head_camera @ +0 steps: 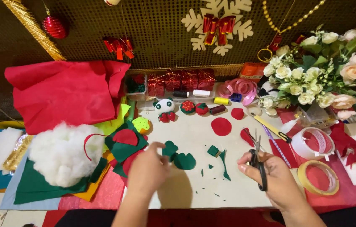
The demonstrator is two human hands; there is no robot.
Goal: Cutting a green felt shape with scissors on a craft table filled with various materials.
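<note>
Along the back edge of the counter [195,189], a row of small gift boxes [181,80] in shiny red foil, cube-shaped and tied with gold thread, beside an orange rectangular packet [252,69] further right, its print too small to make out. Near the front, left hand [147,170] curled, fingers [162,148] pinched nearly together on the edge of a small scalloped green felt piece [170,148], just left of a larger green felt leaf [184,161] lying flat. Right hand [270,178] closed through the loops of black-handled scissors [257,162], fingers wrapped tight, blades pointing away and almost shut, tips over a red felt scrap [246,136]. Between the two hands, loose green felt offcuts [223,162] scattered on the pale work surface. Further back, a red felt circle [221,126], a smaller red circle [237,114], a little panda toy [164,106], two red felt strawberries [195,108] and spools of thread [221,101]. To the left, a heap of white stuffing [62,153] on stacked felt sheets [31,185], with a crumpled red cloth [66,90] behind. To the right, a yellow-handled craft knife [270,127], two rolls of tape [317,177], coiled pink ribbon [239,87] and a bouquet of cream and pink artificial roses [327,73]. On the mesh wall behind, a cream snowflake with a red bow [218,24] and a red bauble [55,26].
</note>
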